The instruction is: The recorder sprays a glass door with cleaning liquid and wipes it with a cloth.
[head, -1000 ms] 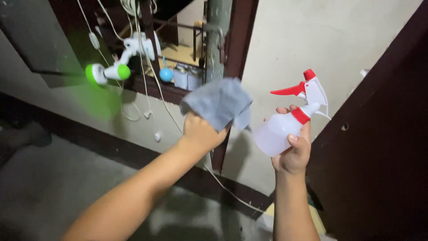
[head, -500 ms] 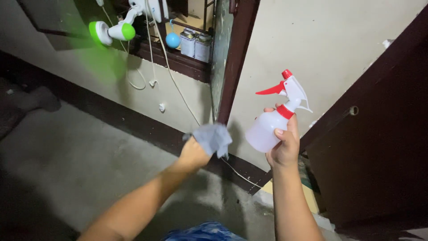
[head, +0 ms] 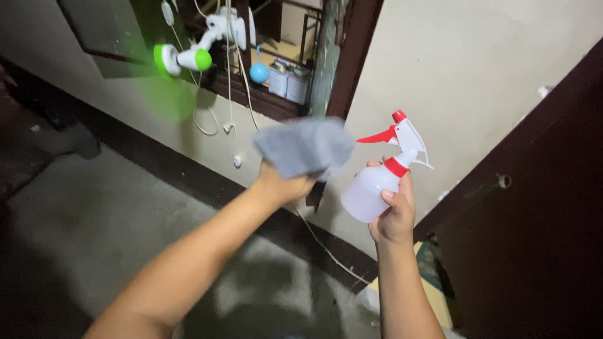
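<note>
Left hand (head: 279, 184) is closed around a grey cloth (head: 304, 148) — soft, crumpled, matte fabric, bunched above the fist and pressed against the dark brown frame (head: 352, 56). Right hand (head: 394, 216) is clamped on a bottle (head: 367, 191) — translucent white plastic, rounded body, red collar, white nozzle head with a red trigger (head: 379, 136), held tilted just right of the cloth, not touching it. Wall (head: 465, 69) behind is plain cream, smooth. A dark brown door (head: 540, 207) stands at right. On the ledge at upper left: a white gadget with a green round end (head: 183, 59), a blue ball (head: 259, 73), white cords (head: 232, 94) hanging down. Floor (head: 94, 213) is rough grey concrete.

Versus half a second back: the cloth has gone up from the base of the frame to about nozzle height and looks spread wider. Bottle sits a bit lower in view, grip unchanged.
</note>
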